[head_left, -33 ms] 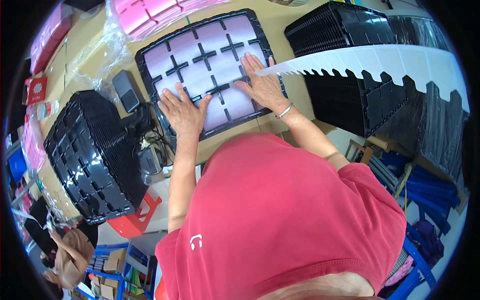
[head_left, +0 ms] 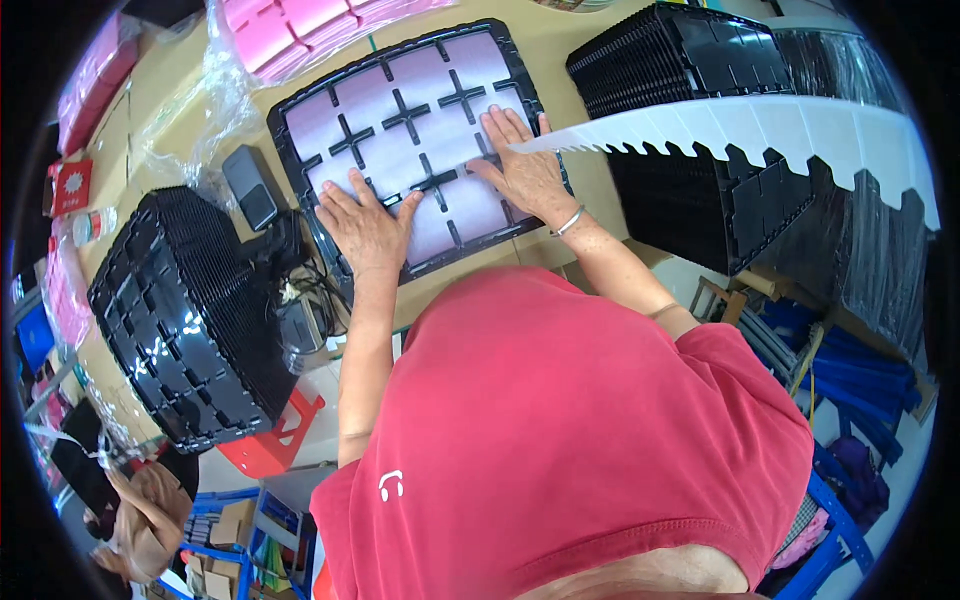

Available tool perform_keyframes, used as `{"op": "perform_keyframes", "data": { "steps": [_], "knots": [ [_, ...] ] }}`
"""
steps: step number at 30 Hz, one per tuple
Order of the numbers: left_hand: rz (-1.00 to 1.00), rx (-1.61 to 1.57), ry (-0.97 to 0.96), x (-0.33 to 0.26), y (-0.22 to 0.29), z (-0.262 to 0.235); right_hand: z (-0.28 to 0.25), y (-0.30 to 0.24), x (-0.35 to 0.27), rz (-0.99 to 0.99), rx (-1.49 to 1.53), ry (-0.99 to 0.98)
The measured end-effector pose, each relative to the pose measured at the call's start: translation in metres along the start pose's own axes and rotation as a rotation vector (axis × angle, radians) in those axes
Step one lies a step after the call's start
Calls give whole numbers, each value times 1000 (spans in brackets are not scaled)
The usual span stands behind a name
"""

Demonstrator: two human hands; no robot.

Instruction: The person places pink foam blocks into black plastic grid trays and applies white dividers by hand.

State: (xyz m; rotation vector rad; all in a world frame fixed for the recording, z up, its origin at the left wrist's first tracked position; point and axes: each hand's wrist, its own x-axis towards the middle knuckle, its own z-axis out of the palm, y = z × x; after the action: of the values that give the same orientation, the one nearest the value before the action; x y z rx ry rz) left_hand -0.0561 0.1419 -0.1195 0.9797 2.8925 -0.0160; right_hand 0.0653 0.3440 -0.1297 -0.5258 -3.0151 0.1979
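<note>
Both hands are pressed flat on the black plastic grid tray filled with pale pink foam squares on the tan counter — the left hand and right hand have hardly shifted, fingers spread wide, gripping nothing — so the pressing-down appears ongoing

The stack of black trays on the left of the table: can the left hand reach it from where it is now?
Probably yes. The left hand lies flat on the black tray with pale pink pads, and the stack of black trays stands just beside it. Only some cables lie between.
</note>
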Motion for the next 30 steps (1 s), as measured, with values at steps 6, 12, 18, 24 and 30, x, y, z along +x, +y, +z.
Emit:
{"op": "perform_keyframes", "data": {
  "steps": [6, 12, 18, 24, 30],
  "knots": [
    [-134, 72, -118, 15, 8, -3, 6, 6, 15, 186, 48, -29],
    [-52, -64, 61, 17, 2, 7, -17, -1, 41, -1, 154, 72],
    [-38, -133, -43, 63, -5, 4, -15, 4, 79, 88, 97, -95],
    [-40, -79, -112, 85, -5, -5, 7, 17, 99, 102, 66, -55],
    [-35, -57, -28, 91, -8, 0, 14, 21, 125, 134, 60, -92]
  ]
}}
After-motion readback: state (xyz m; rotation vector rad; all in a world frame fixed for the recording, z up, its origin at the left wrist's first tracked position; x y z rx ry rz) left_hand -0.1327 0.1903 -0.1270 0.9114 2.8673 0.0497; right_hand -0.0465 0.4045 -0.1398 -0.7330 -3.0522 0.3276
